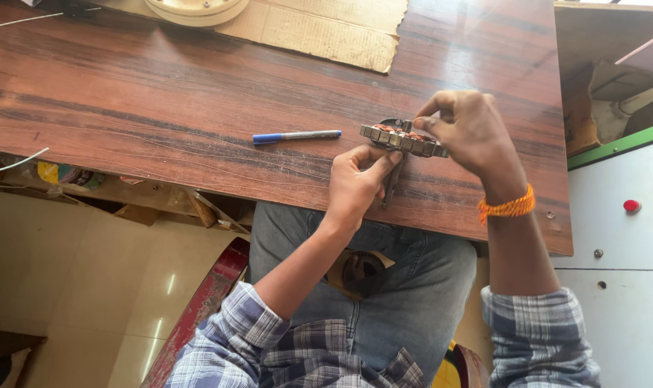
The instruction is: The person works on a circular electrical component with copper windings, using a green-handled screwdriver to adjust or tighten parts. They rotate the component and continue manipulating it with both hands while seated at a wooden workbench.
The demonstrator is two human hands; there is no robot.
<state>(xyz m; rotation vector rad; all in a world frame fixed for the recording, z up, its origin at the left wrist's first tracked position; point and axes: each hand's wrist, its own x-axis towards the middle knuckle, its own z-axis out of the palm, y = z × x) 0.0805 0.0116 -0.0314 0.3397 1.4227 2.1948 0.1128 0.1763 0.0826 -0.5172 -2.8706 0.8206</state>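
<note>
Holding step: I was working on the stator ring, judging by the grip.
Pen (296,136): lay left, apart.
Left hand (355,187): fingers pinched a thin dark tool beneath the ring.
Stator ring (402,139): at table's (161,108) near edge.
Right hand (470,133): fingertips pinched its right rim.
Next: steady ring, careful tool pressure.

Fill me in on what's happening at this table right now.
A seated person in a plaid shirt holds a ring-shaped metal part with copper windings on edge on the wooden table. The right hand grips its upper right side; the left hand steadies it from below and holds a thin dark tool. A blue-capped pen lies to the left, apart from both hands. Cardboard sits at the far edge.
</note>
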